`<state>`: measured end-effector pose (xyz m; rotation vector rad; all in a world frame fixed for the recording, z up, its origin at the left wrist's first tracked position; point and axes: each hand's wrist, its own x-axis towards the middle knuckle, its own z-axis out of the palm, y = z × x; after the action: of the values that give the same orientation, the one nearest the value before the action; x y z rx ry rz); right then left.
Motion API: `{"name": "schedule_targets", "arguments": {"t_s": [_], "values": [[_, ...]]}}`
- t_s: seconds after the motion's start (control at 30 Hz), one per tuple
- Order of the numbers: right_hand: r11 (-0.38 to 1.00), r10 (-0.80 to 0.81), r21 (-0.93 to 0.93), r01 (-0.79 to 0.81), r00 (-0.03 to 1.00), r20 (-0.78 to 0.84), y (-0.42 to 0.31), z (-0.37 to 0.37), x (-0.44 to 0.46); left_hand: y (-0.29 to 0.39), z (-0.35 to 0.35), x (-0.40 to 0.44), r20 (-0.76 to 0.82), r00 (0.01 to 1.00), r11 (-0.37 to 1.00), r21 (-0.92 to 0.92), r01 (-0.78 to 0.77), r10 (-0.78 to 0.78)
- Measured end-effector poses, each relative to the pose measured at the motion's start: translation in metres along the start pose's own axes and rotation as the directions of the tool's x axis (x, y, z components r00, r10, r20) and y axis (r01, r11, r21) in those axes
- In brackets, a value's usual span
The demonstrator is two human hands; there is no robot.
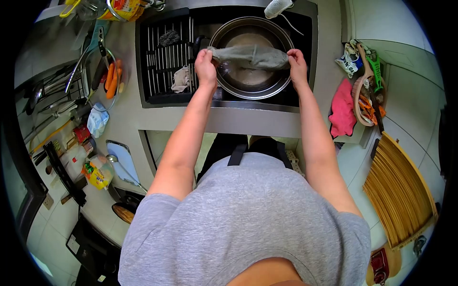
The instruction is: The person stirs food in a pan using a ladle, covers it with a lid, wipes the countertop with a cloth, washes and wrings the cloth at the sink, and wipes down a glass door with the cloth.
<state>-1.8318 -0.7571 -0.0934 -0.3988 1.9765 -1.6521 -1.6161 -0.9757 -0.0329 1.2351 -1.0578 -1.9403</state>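
Note:
A grey cloth (pixel 253 56) is stretched between my two hands, above a round metal basin (pixel 231 90) in the dark sink (pixel 305 93). My left hand (pixel 206 70) is closed around the cloth's left end, near the basin's left rim. The opposite end is pinched in my right hand (pixel 298 69), by the right rim. The cloth looks bunched and sags slightly in the middle. Liquid appears to lie in the basin, partly hidden by the cloth.
Left of the basin, a slatted rack (pixel 160 71) bears a dark scouring pad (pixel 169 38) and a pale rag (pixel 181 79). The faucet (pixel 277 8) reaches in above. Carrots (pixel 112 78) lie on the left counter; a pink cloth (pixel 342 109) hangs at the right.

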Motion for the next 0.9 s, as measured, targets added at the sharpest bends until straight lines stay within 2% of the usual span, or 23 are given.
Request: {"name": "schedule_targets", "arguments": {"t_s": [0.07, 0.1, 0.2, 0.27, 0.37, 0.4, 0.47, 0.5, 0.57, 0.6, 0.67, 0.7, 0.77, 0.8, 0.83, 0.87, 0.9], "values": [[0.996, 0.043, -0.076, -0.043, 0.999, -0.003, -0.009, -0.008, 0.004, 0.025, 0.006, -0.004, 0.033, 0.999, 0.999, -0.014, -0.036, 0.037], [0.983, 0.133, -0.134, -0.129, 0.991, 0.025, -0.015, -0.012, 0.005, 0.039, 0.012, -0.01, 0.033, 0.999, 0.998, -0.057, -0.038, 0.04], [0.966, 0.107, -0.237, -0.1, 0.994, 0.019, -0.034, -0.025, 0.005, 0.068, 0.021, -0.016, 0.016, 0.997, 0.991, -0.11, -0.079, 0.081], [0.974, 0.148, -0.171, -0.149, 0.989, -0.02, -0.053, -0.031, 0.011, 0.079, 0.018, -0.015, -0.002, 0.988, 0.984, -0.095, -0.154, 0.154], [0.989, 0.12, -0.085, -0.122, 0.992, -0.024, -0.062, -0.044, 0.03, 0.091, 0.016, -0.013, -0.054, 0.989, 0.981, -0.124, -0.147, 0.141], [0.989, 0.119, -0.086, -0.121, 0.993, -0.021, -0.064, -0.047, 0.035, 0.09, 0.009, -0.008, -0.063, 0.987, 0.968, -0.192, -0.16, 0.15], [0.922, -0.07, -0.388, 0.019, 0.99, -0.119, -0.069, -0.052, 0.043, 0.098, -0.002, -0.001, -0.075, 0.984, 0.945, -0.275, -0.176, 0.162], [0.882, -0.097, -0.472, 0.007, 0.981, -0.167, -0.075, -0.059, 0.048, 0.104, -0.006, 0.0, -0.103, 0.98, 0.942, -0.275, -0.191, 0.169], [0.885, -0.131, -0.462, 0.054, 0.982, -0.136, -0.087, -0.073, 0.052, 0.122, -0.011, -0.002, -0.144, 0.971, 0.941, -0.256, -0.223, 0.191], [0.888, -0.164, -0.45, 0.097, 0.98, -0.112, -0.092, -0.075, 0.054, 0.127, -0.02, 0.0, -0.124, 0.967, 0.939, -0.239, -0.247, 0.223], [0.898, -0.123, -0.434, 0.07, 0.988, -0.094, -0.098, -0.074, 0.046, 0.139, -0.031, -0.004, -0.1, 0.957, 0.945, -0.157, -0.286, 0.272], [0.898, -0.175, -0.419, 0.133, 0.983, -0.063, -0.104, -0.067, 0.037, 0.142, -0.039, -0.009, -0.035, 0.956, 0.947, -0.13, -0.292, 0.29], [0.878, -0.31, -0.392, 0.276, 0.95, -0.025, -0.118, -0.049, 0.014, 0.144, -0.045, -0.023, 0.125, 0.967, 0.974, -0.055, -0.218, 0.224], [0.908, -0.279, -0.336, 0.251, 0.96, -0.037, -0.111, -0.042, 0.007, 0.143, -0.043, -0.031, 0.2, 0.965, 0.985, -0.012, -0.171, 0.17], [0.909, -0.266, -0.334, 0.248, 0.964, -0.007, -0.104, -0.034, -0.001, 0.137, -0.035, -0.04, 0.216, 0.974, 0.992, 0.081, -0.092, 0.073], [0.911, -0.252, -0.332, 0.245, 0.967, 0.021, -0.093, -0.026, -0.009, 0.117, -0.038, -0.041, 0.299, 0.953, 0.987, 0.16, -0.012, -0.037], [0.858, -0.229, -0.443, 0.259, 0.966, 0.121, -0.076, -0.02, -0.017, 0.099, -0.034, -0.047, 0.278, 0.948, 0.945, 0.321, 0.063, -0.157]]}}
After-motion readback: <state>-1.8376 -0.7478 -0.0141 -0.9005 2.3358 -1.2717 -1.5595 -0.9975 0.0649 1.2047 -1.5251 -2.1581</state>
